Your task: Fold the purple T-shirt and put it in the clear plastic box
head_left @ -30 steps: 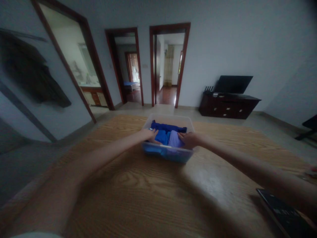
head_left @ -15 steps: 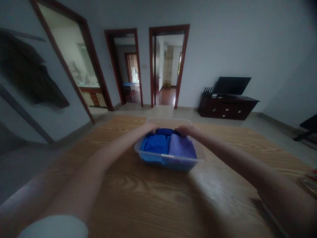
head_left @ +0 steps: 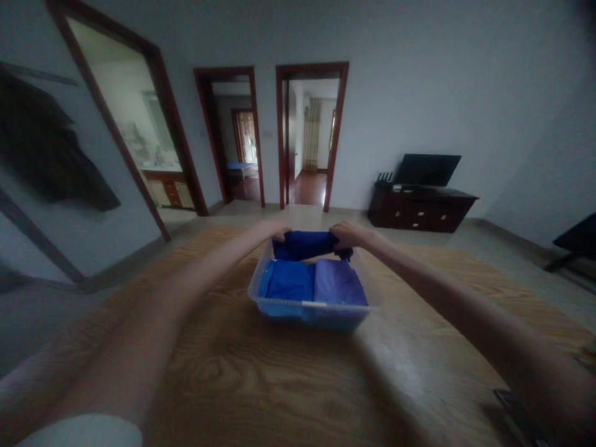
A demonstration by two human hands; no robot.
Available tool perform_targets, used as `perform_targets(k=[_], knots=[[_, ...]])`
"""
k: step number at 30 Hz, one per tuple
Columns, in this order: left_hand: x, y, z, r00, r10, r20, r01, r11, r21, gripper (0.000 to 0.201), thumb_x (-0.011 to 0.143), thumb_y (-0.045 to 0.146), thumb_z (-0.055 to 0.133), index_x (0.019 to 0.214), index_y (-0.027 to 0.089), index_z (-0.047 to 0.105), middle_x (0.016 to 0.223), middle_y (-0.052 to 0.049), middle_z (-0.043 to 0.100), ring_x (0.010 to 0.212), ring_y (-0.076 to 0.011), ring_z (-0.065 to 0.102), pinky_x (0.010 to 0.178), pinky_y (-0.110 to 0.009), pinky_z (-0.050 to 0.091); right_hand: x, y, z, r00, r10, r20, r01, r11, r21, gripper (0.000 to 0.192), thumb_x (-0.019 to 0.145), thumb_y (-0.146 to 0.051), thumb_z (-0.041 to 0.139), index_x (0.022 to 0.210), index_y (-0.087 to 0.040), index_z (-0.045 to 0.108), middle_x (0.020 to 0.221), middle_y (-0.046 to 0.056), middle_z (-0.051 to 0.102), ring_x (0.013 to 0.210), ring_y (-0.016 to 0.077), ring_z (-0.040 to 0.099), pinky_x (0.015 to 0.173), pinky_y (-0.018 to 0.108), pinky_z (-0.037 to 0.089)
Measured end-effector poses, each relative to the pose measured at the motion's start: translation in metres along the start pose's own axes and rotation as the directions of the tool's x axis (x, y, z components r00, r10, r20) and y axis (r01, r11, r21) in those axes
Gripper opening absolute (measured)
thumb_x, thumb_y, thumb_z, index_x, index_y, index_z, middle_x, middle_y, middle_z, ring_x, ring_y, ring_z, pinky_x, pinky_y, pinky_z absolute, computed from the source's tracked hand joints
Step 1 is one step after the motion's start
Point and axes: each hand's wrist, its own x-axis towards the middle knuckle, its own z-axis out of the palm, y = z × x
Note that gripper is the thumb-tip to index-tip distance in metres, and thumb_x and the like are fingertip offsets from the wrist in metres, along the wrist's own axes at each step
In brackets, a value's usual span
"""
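I have both arms stretched out over the wooden tabletop toward a clear plastic bin that sits about midway across it, nearer the far edge than the near one. My left hand is closed on the left end of a dark blue folded cloth, and my right hand is closed on its right end; between the two hands the cloth hangs as a thick roll over the far side of the bin, its lower edge at or just above the rim, though I cannot tell whether it touches the things below. Inside the bin, toward its near wall, lie two folded pieces side by side and touching: a bright blue folded cloth on the left and a lilac folded cloth on the right. Both lie flat and fill the bin from wall to wall. At the near right corner of the tabletop a dark flat object shows only in part, under my right forearm, too blurred for me to name. Beyond the far edge of the tabletop the floor runs to a pale wall with two open doorways framed in dark red wood, and a third, wider opening on the left. Against the wall to the right stands a low dark cabinet with a black screen on top. A dark garment hangs on the left wall.
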Motion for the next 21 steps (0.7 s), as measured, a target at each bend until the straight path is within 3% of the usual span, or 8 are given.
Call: perform_targets(k=[3, 6, 9, 12, 15, 17, 19, 21], knots=[[-0.031, -0.008, -0.063, 0.991, -0.024, -0.133, 0.035, 0.997, 0.074, 0.028, 0.086, 0.022, 0.075, 0.113, 0.016, 0.077, 0.108, -0.011, 0.078, 0.107, -0.0301, 0.071, 0.093, -0.036, 0.055, -0.025, 0.028, -0.061, 0.987, 0.029, -0.158, -0.035, 0.999, -0.031, 0.034, 0.099, -0.034, 0.072, 0.121, -0.008, 0.071, 0.121, 0.02, 0.075, 0.105, 0.0297, 0.073, 0.09, 0.04, 0.056], [-0.089, -0.003, -0.116, 0.969, 0.003, -0.246, 0.026, 0.993, 0.114, 0.029, 0.09, 0.03, 0.069, 0.114, 0.015, 0.075, 0.109, -0.012, 0.077, 0.106, -0.0297, 0.071, 0.092, -0.036, 0.053, -0.07, 0.038, -0.12, 0.967, 0.036, -0.252, -0.047, 0.998, -0.038, 0.034, 0.096, -0.037, 0.072, 0.119, -0.011, 0.07, 0.116, 0.018, 0.076, 0.095, 0.0277, 0.071, 0.08, 0.037, 0.051], [-0.169, 0.023, -0.124, 0.928, 0.136, -0.346, -0.074, 0.98, 0.186, 0.028, 0.094, 0.034, 0.066, 0.114, 0.015, 0.072, 0.109, -0.01, 0.075, 0.101, -0.0274, 0.07, 0.092, -0.036, 0.053, -0.14, 0.013, -0.15, 0.955, -0.018, -0.296, 0.005, 0.999, -0.043, 0.03, 0.096, -0.04, 0.072, 0.11, -0.014, 0.068, 0.104, 0.013, 0.075, 0.08, 0.0232, 0.067, 0.072, 0.036, 0.046], [-0.247, 0.068, -0.066, 0.919, 0.239, -0.313, -0.21, 0.97, 0.123, 0.025, 0.099, 0.031, 0.06, 0.119, 0.019, 0.07, 0.113, -0.008, 0.075, 0.103, -0.026, 0.071, 0.095, -0.037, 0.054, -0.218, -0.051, -0.128, 0.941, -0.114, -0.319, 0.098, 0.993, -0.066, 0.032, 0.092, -0.043, 0.078, 0.106, -0.017, 0.067, 0.096, 0.01, 0.072, 0.07, 0.022, 0.064, 0.066, 0.037, 0.043], [-0.304, 0.117, 0.039, 0.932, 0.198, -0.303, -0.194, 0.98, 0.041, 0.029, 0.1, 0.024, 0.058, 0.126, 0.019, 0.069, 0.12, -0.013, 0.075, 0.113, -0.0311, 0.071, 0.106, -0.045, 0.052, -0.282, -0.134, -0.064, 0.884, -0.238, -0.403, 0.221, 0.971, -0.089, 0.04, 0.087, -0.034, 0.083, 0.117, -0.013, 0.067, 0.104, 0.014, 0.073, 0.085, 0.0299, 0.07, 0.078, 0.042, 0.051], [-0.329, 0.139, 0.108, 0.945, 0.201, -0.26, -0.225, 0.972, -0.067, 0.042, 0.098, 0.018, 0.057, 0.14, 0.017, 0.065, 0.134, -0.017, 0.073, 0.125, -0.0334, 0.069, 0.116, -0.05, 0.048, -0.311, -0.182, -0.016, 0.907, -0.221, -0.359, 0.235, 0.972, -0.003, 0.035, 0.085, -0.028, 0.087, 0.112, -0.014, 0.068, 0.1, 0.012, 0.074, 0.081, 0.0282, 0.071, 0.077, 0.042, 0.054], [-0.343, 0.143, 0.157, 0.951, 0.207, -0.228, -0.256, 0.944, -0.208, 0.052, 0.105, 0.022, 0.053, 0.157, 0.019, 0.053, 0.157, -0.017, 0.063, 0.145, -0.0322, 0.059, 0.127, -0.05, 0.039, -0.328, -0.212, 0.023, 0.939, -0.193, -0.284, 0.23, 0.967, 0.106, 0.04, 0.085, -0.031, 0.09, 0.113, -0.013, 0.069, 0.103, 0.013, 0.075, 0.083, 0.0289, 0.073, 0.078, 0.042, 0.058], [-0.35, 0.13, 0.184, 0.972, 0.111, -0.208, -0.182, 0.915, -0.359, 0.07, 0.104, 0.046, 0.065, 0.166, 0.021, 0.043, 0.17, -0.017, 0.05, 0.156, -0.0361, 0.049, 0.131, -0.054, 0.035, -0.337, -0.221, 0.049, 0.952, -0.168, -0.256, 0.23, 0.945, 0.234, 0.057, 0.091, -0.047, 0.087, 0.128, -0.01, 0.067, 0.118, 0.018, 0.075, 0.098, 0.0335, 0.076, 0.087, 0.046, 0.061]])
